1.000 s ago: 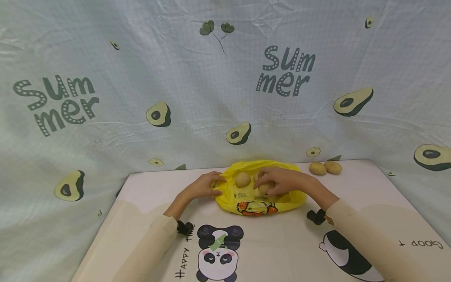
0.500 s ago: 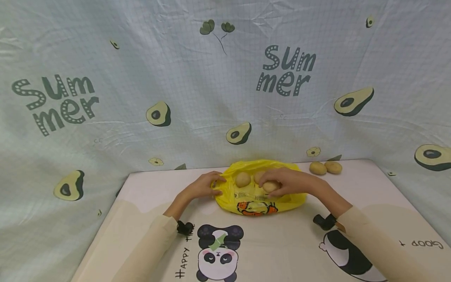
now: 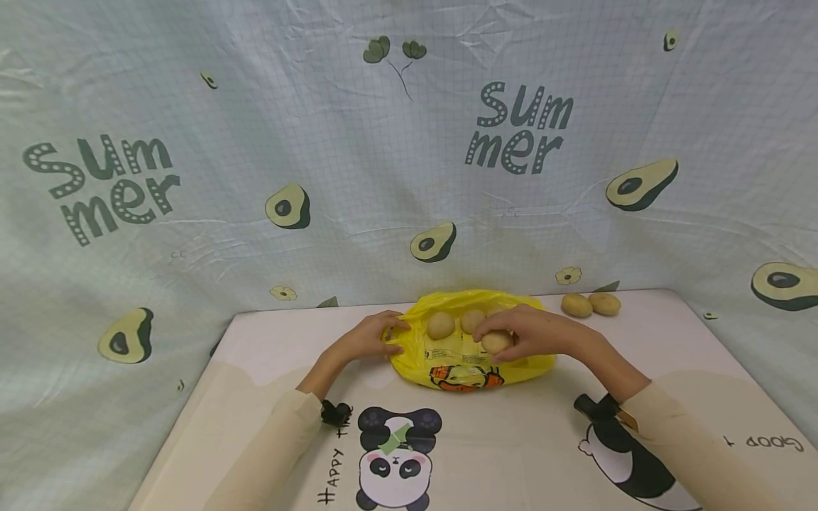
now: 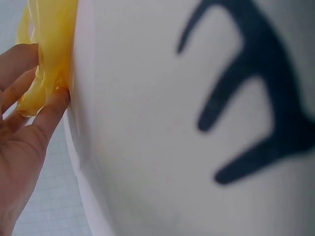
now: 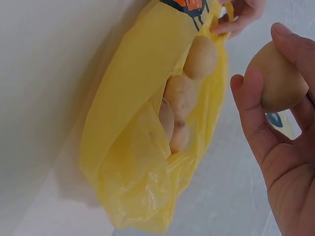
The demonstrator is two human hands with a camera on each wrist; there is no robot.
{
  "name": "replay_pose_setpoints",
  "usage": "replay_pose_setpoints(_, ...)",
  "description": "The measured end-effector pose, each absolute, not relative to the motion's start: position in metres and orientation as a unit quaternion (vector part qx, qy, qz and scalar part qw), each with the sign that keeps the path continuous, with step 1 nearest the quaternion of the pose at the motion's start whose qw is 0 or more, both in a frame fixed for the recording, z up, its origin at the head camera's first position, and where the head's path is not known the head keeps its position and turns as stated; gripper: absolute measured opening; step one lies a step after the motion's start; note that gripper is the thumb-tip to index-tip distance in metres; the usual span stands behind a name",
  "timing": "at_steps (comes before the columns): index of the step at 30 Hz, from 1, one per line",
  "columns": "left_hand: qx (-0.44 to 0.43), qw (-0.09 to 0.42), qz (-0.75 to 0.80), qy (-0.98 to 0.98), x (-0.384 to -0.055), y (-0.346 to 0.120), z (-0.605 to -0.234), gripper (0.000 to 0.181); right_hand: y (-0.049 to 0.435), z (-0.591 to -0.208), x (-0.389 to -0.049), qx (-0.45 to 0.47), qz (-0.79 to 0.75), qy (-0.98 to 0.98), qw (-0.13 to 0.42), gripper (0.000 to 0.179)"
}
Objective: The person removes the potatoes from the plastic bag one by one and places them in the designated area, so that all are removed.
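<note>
A yellow plastic bag point(image 3: 409, 363) lies on the table with its mouth open upward. My left hand point(image 3: 366, 338) holds its left end; in the left wrist view the thumb and fingers of that hand point(image 4: 22, 147) pinch the bag's bunched plastic point(image 4: 54, 44). Over the bag's right part, my right hand point(image 3: 535, 332) grips a potato point(image 3: 496, 343). In the right wrist view this potato point(image 5: 278, 78) is between thumb and fingers, apart from the bag. Several potatoes sit inside the bag, among them one potato point(image 5: 201, 58) near the left hand; others are partly hidden by the plastic.
Two potatoes, a left one point(image 3: 576, 305) and a right one point(image 3: 604, 304), lie side by side at the table's back right. The table point(image 3: 511, 454) has a printed panda cover. A pale curtain point(image 3: 358, 156) with avocado prints hangs behind its back edge.
My right hand has taken hold of a potato in the bag and drawn it slightly up and to the right, uncovering another potato behind. My left hand has kept its place.
</note>
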State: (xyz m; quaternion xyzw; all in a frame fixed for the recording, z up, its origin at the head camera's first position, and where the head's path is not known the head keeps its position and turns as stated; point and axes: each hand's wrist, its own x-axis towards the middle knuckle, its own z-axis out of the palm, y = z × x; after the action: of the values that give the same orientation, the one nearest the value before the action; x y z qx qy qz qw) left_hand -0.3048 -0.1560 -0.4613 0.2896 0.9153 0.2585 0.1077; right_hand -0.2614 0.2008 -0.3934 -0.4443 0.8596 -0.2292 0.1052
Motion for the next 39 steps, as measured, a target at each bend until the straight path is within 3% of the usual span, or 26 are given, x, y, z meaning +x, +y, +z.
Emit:
replay_pose_setpoints(16,0.28,0.115,0.263,0.916,-0.303,-0.154,-0.459,0.043,0.207,-0.393,-0.256,-0.431,-0.232,0.869,0.077,0.038)
replay_pose_setpoints(39,0.284,0.124,0.257,0.915,-0.307,-0.156,-0.457,0.043,0.213,-0.389,-0.253,-0.435,-0.23,0.867,0.077,0.047)
